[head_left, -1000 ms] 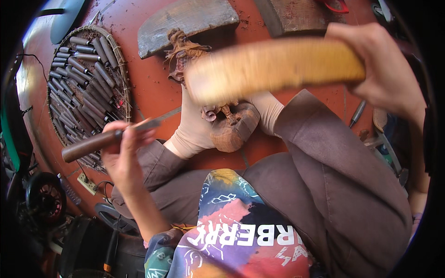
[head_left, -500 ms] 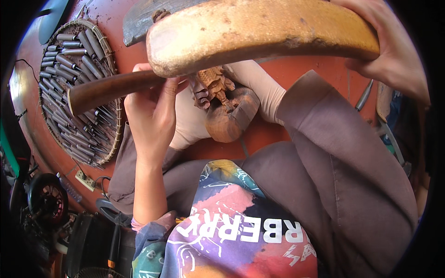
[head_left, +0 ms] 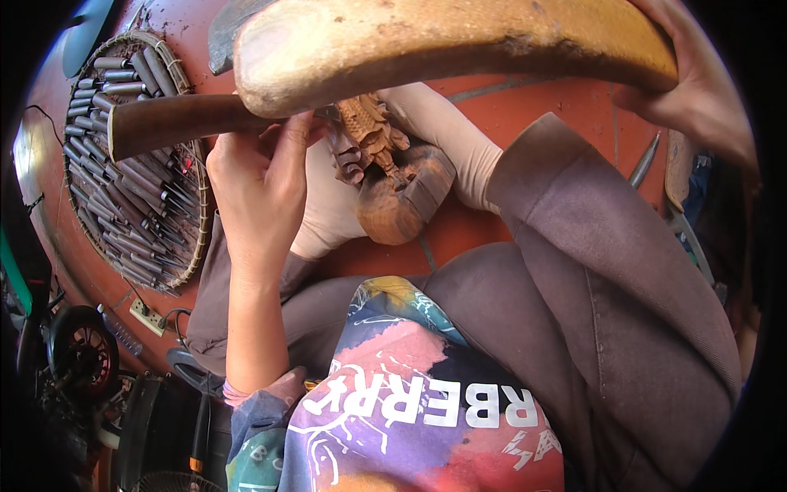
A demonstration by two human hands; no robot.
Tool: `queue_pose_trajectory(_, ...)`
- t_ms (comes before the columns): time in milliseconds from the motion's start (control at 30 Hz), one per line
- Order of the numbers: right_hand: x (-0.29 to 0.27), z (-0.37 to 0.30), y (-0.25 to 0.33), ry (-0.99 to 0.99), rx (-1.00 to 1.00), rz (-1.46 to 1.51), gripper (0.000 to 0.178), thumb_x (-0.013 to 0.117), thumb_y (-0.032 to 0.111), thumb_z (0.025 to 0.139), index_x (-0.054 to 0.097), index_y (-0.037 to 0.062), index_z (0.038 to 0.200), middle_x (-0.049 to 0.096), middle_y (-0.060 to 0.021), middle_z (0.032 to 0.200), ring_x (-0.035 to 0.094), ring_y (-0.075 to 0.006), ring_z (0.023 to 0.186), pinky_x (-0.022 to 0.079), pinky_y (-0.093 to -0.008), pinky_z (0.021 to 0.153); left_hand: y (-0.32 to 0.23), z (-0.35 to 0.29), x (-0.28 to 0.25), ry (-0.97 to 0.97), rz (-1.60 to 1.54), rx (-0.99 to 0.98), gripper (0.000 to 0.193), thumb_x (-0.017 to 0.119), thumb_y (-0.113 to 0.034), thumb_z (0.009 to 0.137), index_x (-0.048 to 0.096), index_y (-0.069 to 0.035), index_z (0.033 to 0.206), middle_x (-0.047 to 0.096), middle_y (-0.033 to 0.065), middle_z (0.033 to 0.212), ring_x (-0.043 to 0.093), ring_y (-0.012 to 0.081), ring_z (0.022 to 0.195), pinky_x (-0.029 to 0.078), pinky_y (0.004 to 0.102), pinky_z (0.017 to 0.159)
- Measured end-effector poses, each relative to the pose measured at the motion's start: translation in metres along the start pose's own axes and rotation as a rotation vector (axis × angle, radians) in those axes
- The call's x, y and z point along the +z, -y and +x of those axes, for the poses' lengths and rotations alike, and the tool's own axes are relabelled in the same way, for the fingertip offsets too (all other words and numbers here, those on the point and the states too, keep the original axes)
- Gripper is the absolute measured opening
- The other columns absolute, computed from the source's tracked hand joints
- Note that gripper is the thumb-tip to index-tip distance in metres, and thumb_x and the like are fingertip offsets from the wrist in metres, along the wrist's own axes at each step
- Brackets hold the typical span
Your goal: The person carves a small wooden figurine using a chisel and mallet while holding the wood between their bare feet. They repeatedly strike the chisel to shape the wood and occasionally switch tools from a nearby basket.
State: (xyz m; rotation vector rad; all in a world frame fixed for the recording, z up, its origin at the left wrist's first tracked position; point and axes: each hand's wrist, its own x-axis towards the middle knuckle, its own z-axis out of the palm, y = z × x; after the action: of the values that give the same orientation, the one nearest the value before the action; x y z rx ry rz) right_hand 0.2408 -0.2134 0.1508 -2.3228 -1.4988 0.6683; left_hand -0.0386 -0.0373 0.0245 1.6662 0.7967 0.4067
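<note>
My left hand [head_left: 261, 189] is closed around a carving chisel [head_left: 184, 123], whose thick dark wooden handle sticks out to the left. The blade end is hidden behind my fingers and the mallet. At the far right, my right hand [head_left: 693, 98] grips one end of a heavy, curved, yellowish wooden mallet [head_left: 459, 49]. Its blunt left end overlaps the chisel handle in this view; whether they touch I cannot tell. Below the mallet, a brown wood carving [head_left: 373, 139] with scale-like detail rises from a rounded wooden base [head_left: 406, 201] between my feet, close to my left fingertips.
A round woven basket [head_left: 202, 238] full of dark-handled carving tools [head_left: 123, 180] lies on the red tiled floor [head_left: 549, 107] to the left. A grey slab [head_left: 225, 37] sits beyond the mallet. Near my right knee is a pointed metal tool [head_left: 645, 161]. A power strip [head_left: 147, 316] lies lower left.
The mallet has shifted slightly left and up. The chisel handle has swung to a more level angle, its free end rising, and my left hand has moved a little left with it.
</note>
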Motion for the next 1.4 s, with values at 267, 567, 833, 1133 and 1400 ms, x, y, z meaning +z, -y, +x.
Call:
queue_pose_trajectory(267,0.002,-0.001,-0.002,0.001,0.003,0.004,0.039,0.072,-0.001,0.064,0.058,0.0020,0.100,0.062,-0.0145,0.082,0.063,-0.0376,0.081,0.050,-0.0426,0.073,0.002,0.001,0.000,0.016,0.000,0.028,0.015,0.063,0.002,0.093,0.062,0.012,0.104,0.073,0.0150,0.092,0.072,0.0174,0.085,0.058,0.0291,0.075)
queue_pose_trajectory(567,-0.004,-0.011,-0.005,-0.014,0.013,0.014,0.041,0.073,0.000,0.064,0.058,0.0020,0.103,0.062,-0.0147,0.083,0.063,-0.0379,0.081,0.050,-0.0422,0.073,0.003,0.001,0.000,0.020,-0.014,0.025,0.016,0.061,0.003,0.093,0.059,0.012,0.105,0.072,0.0147,0.093,0.071,0.0171,0.085,0.058,0.0289,0.076)
queue_pose_trajectory(833,-0.006,-0.013,-0.006,-0.015,0.004,0.015,0.044,0.074,0.000,0.065,0.058,0.0021,0.105,0.063,-0.0149,0.084,0.063,-0.0381,0.082,0.050,-0.0419,0.073,0.000,0.005,-0.003,0.032,0.144,0.050,0.015,0.064,0.001,0.089,0.063,0.010,0.101,0.073,0.0133,0.082,0.070,0.0131,0.079,0.053,0.0264,0.068)
queue_pose_trajectory(1133,-0.003,-0.005,0.002,-0.017,-0.057,0.010,0.046,0.075,0.000,0.065,0.058,0.0021,0.108,0.063,-0.0151,0.085,0.063,-0.0384,0.082,0.051,-0.0415,0.073,-0.010,0.011,-0.004,0.133,0.312,0.038,0.023,0.064,-0.005,0.096,0.058,0.010,0.113,0.068,0.0132,0.100,0.071,0.0196,0.090,0.061,0.0327,0.080)
queue_pose_trajectory(1400,-0.005,-0.004,0.021,-0.050,-0.166,-0.023,0.048,0.075,0.000,0.066,0.058,0.0021,0.111,0.063,-0.0152,0.086,0.063,-0.0387,0.082,0.051,-0.0411,0.074,-0.005,0.008,0.004,-0.019,0.232,0.049,0.011,0.068,-0.005,0.090,0.066,0.005,0.094,0.071,0.0121,0.076,0.070,0.0158,0.070,0.054,0.0289,0.067)
